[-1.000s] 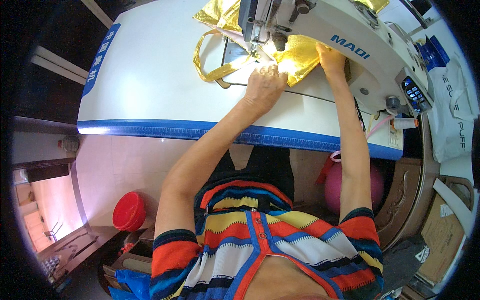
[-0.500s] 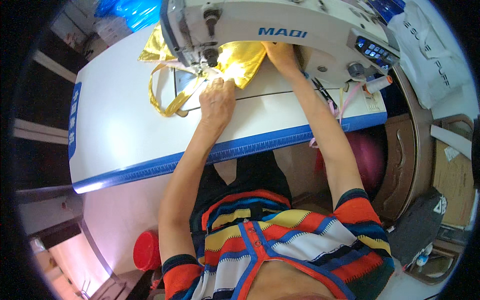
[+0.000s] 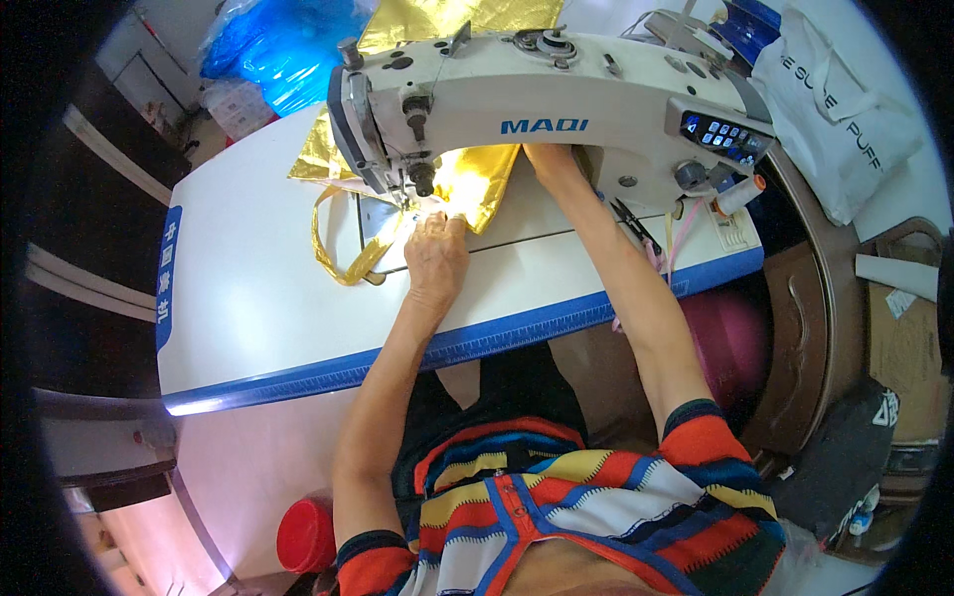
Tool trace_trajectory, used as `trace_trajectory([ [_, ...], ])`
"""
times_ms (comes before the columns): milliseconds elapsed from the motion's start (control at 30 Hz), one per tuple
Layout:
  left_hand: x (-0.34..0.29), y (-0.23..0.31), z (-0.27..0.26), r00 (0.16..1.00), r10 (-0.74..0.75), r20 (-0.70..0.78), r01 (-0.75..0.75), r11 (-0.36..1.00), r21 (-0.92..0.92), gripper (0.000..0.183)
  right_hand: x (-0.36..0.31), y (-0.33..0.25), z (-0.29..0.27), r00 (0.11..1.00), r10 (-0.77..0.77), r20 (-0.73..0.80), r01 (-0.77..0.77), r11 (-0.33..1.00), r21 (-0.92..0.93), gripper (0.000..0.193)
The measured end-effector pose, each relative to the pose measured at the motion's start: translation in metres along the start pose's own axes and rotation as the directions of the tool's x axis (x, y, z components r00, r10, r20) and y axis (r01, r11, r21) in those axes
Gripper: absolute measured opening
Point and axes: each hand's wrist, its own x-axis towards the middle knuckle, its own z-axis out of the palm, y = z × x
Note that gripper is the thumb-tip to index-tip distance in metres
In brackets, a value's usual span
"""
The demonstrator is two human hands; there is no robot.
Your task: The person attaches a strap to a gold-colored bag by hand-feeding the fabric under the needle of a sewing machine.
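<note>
A white sewing machine (image 3: 467, 104) stands on the table, its lamp glaring on shiny gold fabric (image 3: 477, 189) under its arm. Just in front of the needle area, my left hand (image 3: 437, 260) is closed, fingertips pinching the fabric edge; the glare blurs the exact grip. My right hand (image 3: 550, 164) reaches under the machine arm by the right side of the fabric, with its fingers hidden. From the needle area a narrow gold strap (image 3: 328, 253) loops out to the left over the tabletop. More gold fabric (image 3: 313, 149) lies left of the machine head.
Black thread snips (image 3: 636, 226) and pink ribbon (image 3: 686, 233) lie right of my right forearm, near a thread spool (image 3: 740, 196). A blue ruler strip (image 3: 477, 343) edges the white table (image 3: 258, 298). Behind are a blue plastic bag (image 3: 298, 60) and gold material (image 3: 462, 18).
The view has tilted, so the machine sits lower and gold material behind it shows. Both hands stay at nearly the same places by the fabric.
</note>
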Motion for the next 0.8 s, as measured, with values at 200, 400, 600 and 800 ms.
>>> trace_trajectory([
  [200,0.001,0.006,0.005,1.0,0.002,-0.03,-0.003,0.999,-0.038,0.006,0.001,0.069,0.007,0.934,-0.32,-0.157,0.32,0.947,-0.028,0.033],
  [400,-0.003,0.007,-0.006,0.996,-0.069,0.058,0.068,0.998,0.005,0.008,0.005,0.074,0.008,0.999,0.043,0.008,-0.041,0.866,0.499,0.038],
  [600,-0.007,0.01,-0.011,0.996,-0.062,0.057,0.066,0.995,-0.08,0.006,-0.015,0.031,-0.011,0.973,0.216,0.085,-0.227,0.803,0.551,0.035],
  [800,-0.008,0.008,-0.011,1.0,-0.019,-0.013,0.018,0.998,-0.064,0.006,-0.017,0.016,-0.003,0.964,0.268,-0.005,-0.228,0.829,0.51,0.035],
])
